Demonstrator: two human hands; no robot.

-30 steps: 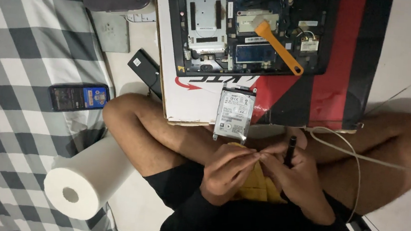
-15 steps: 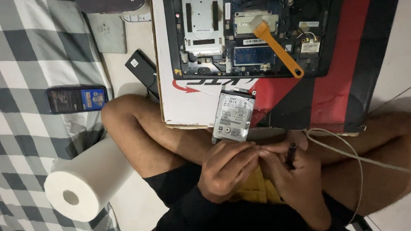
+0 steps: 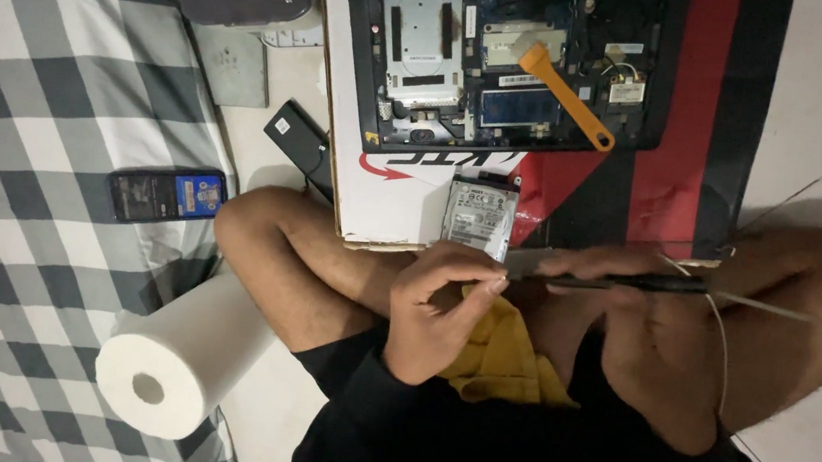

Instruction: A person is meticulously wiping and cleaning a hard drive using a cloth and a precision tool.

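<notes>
While you sit cross-legged on the floor, one hard drive (image 3: 479, 214) lies on the cardboard box (image 3: 384, 198) just above your left hand (image 3: 439, 309), whose grip is pinched together, on what I cannot tell. Your right hand (image 3: 626, 292) pinches one dark screwdriver (image 3: 627, 280). One orange pry tool (image 3: 567, 95) rests in the opened laptop (image 3: 508, 60).

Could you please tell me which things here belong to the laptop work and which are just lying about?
In use: opened laptop, hard drive, orange pry tool, screwdriver in right hand, left hand.
Lying about: paper roll, phone, yellow cloth.
</notes>
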